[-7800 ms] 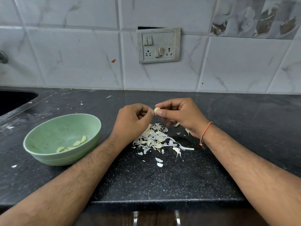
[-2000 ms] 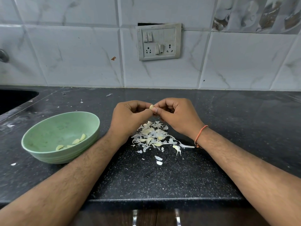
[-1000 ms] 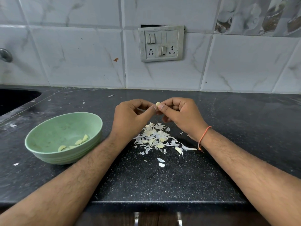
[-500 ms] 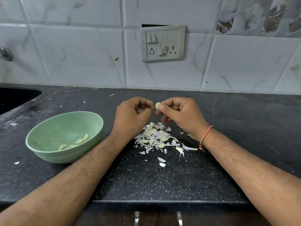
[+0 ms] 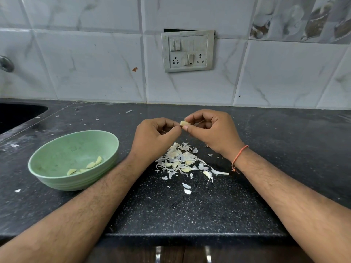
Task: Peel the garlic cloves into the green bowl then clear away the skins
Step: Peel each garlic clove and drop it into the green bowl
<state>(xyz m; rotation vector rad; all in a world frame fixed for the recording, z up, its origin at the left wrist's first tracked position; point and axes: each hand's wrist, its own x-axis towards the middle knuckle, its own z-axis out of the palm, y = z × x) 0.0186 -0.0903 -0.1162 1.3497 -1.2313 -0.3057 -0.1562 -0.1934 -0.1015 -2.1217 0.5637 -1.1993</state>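
Observation:
My right hand [image 5: 210, 132] pinches a pale garlic clove [image 5: 184, 123] between thumb and forefinger, held above the black counter. My left hand [image 5: 154, 138] is curled, and its fingertips meet the clove's left end. Under both hands lies a heap of white garlic skins [image 5: 183, 161] with a few cloves mixed in. The green bowl [image 5: 57, 176] stands to the left, beside my left forearm, and holds several peeled cloves [image 5: 91, 165].
A dark sink [image 5: 17, 114] opens at the far left. The tiled wall with a switch and socket plate [image 5: 188, 51] rises behind the counter. Small skin scraps [image 5: 187, 188] lie scattered toward the counter's front edge [image 5: 190, 235].
Both hands stay together over the skin heap, working on the same clove. The clove has turned slightly between the fingers. The bowl and the heap have not moved.

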